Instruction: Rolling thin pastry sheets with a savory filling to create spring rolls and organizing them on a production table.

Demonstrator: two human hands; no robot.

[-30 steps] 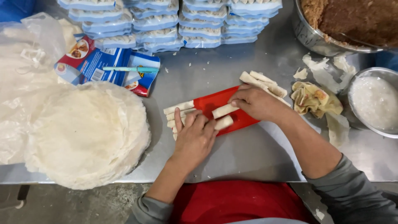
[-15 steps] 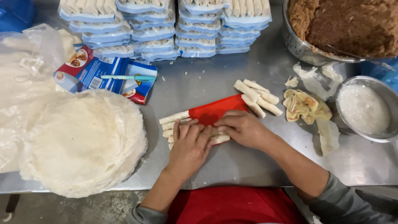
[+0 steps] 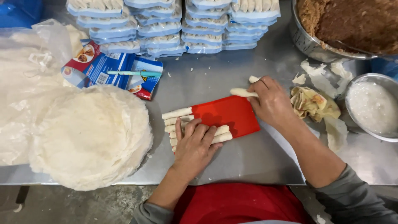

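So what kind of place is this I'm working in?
Probably a small food-prep kitchen making spring rolls in batches: a steel worktable, a stack of round white wrappers, stacked blue trays of finished white rolls, and a big metal bowl of brown filling.

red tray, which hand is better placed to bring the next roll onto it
Right, probably. The right hand already grips a loose roll at the far edge of the red tray. The left hand lies flat on the rolls already in the tray, pinning them.

Pale thin rolls (image 3: 182, 120) across red tray (image 3: 232, 114)
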